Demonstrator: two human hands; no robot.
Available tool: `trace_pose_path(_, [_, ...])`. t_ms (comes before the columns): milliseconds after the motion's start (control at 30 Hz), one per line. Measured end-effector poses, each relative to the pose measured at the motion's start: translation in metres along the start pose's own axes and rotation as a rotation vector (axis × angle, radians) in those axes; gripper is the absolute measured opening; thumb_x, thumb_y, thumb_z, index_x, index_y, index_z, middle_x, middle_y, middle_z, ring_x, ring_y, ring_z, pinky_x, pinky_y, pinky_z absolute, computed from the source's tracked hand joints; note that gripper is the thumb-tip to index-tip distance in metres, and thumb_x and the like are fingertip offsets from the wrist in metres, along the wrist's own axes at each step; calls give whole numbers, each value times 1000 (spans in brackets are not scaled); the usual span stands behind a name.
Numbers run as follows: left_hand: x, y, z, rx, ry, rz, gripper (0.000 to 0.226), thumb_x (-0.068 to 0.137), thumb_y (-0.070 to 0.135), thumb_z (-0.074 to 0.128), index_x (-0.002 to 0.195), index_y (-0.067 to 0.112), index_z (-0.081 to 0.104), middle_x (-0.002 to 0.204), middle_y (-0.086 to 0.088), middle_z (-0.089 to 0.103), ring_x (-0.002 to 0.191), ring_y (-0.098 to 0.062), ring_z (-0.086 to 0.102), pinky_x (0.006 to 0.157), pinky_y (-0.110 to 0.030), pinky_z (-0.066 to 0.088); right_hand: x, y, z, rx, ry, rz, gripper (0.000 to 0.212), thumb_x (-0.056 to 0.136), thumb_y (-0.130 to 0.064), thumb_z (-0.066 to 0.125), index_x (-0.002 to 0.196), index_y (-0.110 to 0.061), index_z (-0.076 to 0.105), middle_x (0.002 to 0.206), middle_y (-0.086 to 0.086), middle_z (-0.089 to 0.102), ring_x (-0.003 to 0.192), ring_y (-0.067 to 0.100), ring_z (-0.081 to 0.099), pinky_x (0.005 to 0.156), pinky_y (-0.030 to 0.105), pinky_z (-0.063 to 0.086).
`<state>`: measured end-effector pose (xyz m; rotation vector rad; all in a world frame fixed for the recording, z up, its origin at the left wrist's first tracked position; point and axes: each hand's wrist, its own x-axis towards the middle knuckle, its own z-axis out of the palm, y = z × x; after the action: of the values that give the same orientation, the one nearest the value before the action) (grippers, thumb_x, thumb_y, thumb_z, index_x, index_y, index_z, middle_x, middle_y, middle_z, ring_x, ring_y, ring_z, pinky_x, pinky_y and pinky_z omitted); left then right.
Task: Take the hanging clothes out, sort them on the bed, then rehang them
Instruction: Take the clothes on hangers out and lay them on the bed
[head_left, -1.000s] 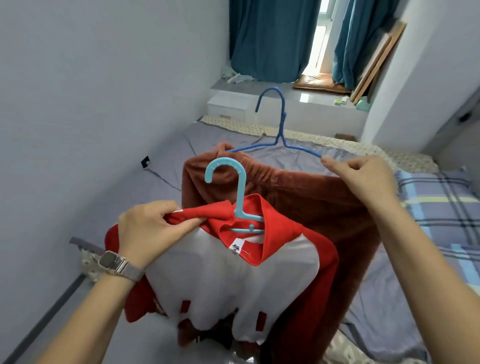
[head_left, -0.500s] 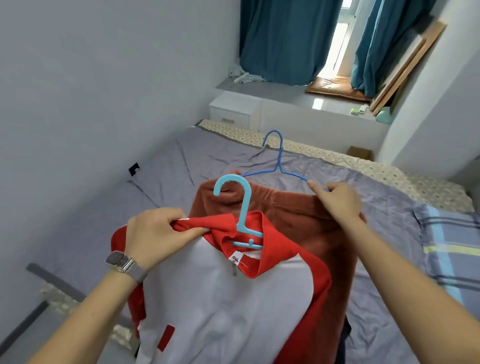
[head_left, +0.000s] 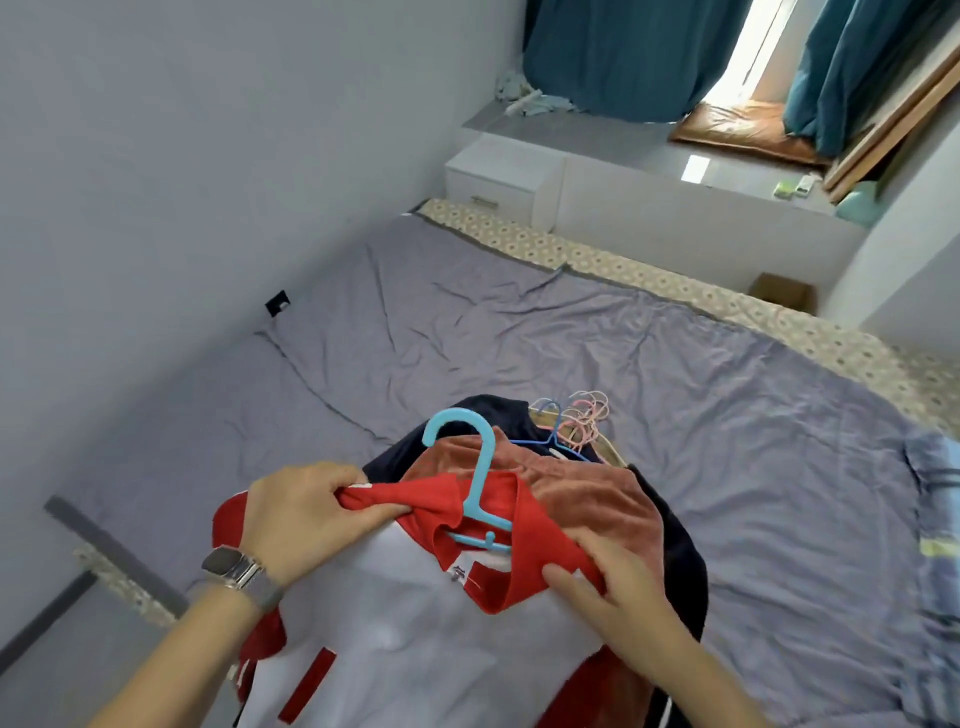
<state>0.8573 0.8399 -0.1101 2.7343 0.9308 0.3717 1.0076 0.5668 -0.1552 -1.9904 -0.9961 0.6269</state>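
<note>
The shirt (head_left: 415, 623), red and white on a blue hanger (head_left: 480, 499), lies atop the pile (head_left: 597, 499) at the bed's (head_left: 519, 338) near edge. Risk: the hanger may snag in the collar if pulled askew. The left hand (head_left: 306, 514) pinches the left shoulder; the right hand (head_left: 618, 587) touches the collar, fingers loosely extended.

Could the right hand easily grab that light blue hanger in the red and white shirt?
Probably yes. The right hand rests on the red and white shirt at its collar, just beside the light blue hanger, whose hook stands exposed with nothing covering it.
</note>
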Motion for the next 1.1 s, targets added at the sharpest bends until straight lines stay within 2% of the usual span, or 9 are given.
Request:
trace_pose_path(133, [-3, 20, 11, -44, -83, 91, 63, 56, 84, 42, 56, 22, 51, 50, 14, 52, 52, -3, 51, 45, -18, 29, -28, 19, 8, -99, 305, 13, 42, 80, -66, 51, 71, -26, 55, 56, -22, 54, 50, -9, 48, 51, 11, 37])
trace_pose_path(233, [-4, 32, 12, -240, -22, 199, 35, 64, 67, 59, 74, 34, 53, 70, 23, 55, 71, -2, 53, 64, -19, 39, -32, 16, -5, -3, 358, 70, 47, 75, -72, 52, 64, -26, 51, 47, -15, 44, 44, -3, 38, 46, 16, 30])
trace_pose_path(300, [-6, 40, 7, -346, 123, 209, 30, 72, 51, 63, 94, 33, 53, 91, 20, 55, 83, -1, 49, 81, -19, 38, -24, 8, -24, 36, 358, 119, 38, 79, -53, 64, 55, -25, 52, 44, -16, 44, 44, -3, 39, 46, 14, 28])
trace_pose_path(400, [-11, 43, -6, -524, 190, 84, 21, 77, 27, 64, 95, 31, 53, 91, 13, 57, 83, -3, 53, 80, -6, 37, 14, 3, -66, 66, 352, 206, 52, 86, -22, 68, 41, -20, 42, 35, -15, 37, 37, -3, 36, 42, 13, 28])
trace_pose_path(533, [-20, 26, 8, -528, 87, -57, 29, 80, 3, 64, 93, 28, 56, 87, 10, 61, 80, -8, 56, 73, -13, 41, 88, 45, -112, -156, 349, 309, 44, 88, -44, 61, 55, -19, 46, 51, -4, 44, 53, 10, 47, 46, 21, 31])
trace_pose_path(600, [-31, 16, 23, -515, 37, -121, 30, 80, 2, 62, 92, 29, 56, 86, 9, 62, 78, -9, 56, 71, -16, 41, 111, 79, -114, -473, 214, 447, 45, 86, -55, 54, 100, -13, 62, 96, 10, 66, 97, 28, 60, 80, 33, 46])
trace_pose_path(700, [-57, -1, 38, -476, -48, -174, 26, 80, 3, 61, 91, 26, 57, 86, 7, 60, 77, -8, 56, 70, -18, 42, 117, 98, -71, -818, -15, 550, 67, 89, -50, 51, 140, -10, 34, 143, 17, 41, 132, 36, 37, 109, 44, 31])
trace_pose_path(867, [-103, -51, 31, -391, -77, -288, 26, 80, 3, 59, 88, 28, 55, 82, 8, 59, 77, -4, 54, 68, -17, 38, 88, 34, 70, -620, -285, 324, 59, 89, -38, 53, 144, -29, 32, 146, 3, 38, 133, 29, 35, 106, 44, 34])
trace_pose_path(1100, [-218, -141, -46, -325, 63, -523, 25, 82, 5, 57, 100, 23, 61, 85, 8, 59, 72, -3, 54, 66, -12, 39, 67, -93, 199, -425, -435, 18, 33, 86, -25, 55, 117, -15, 55, 116, 4, 61, 110, 24, 56, 90, 33, 46])
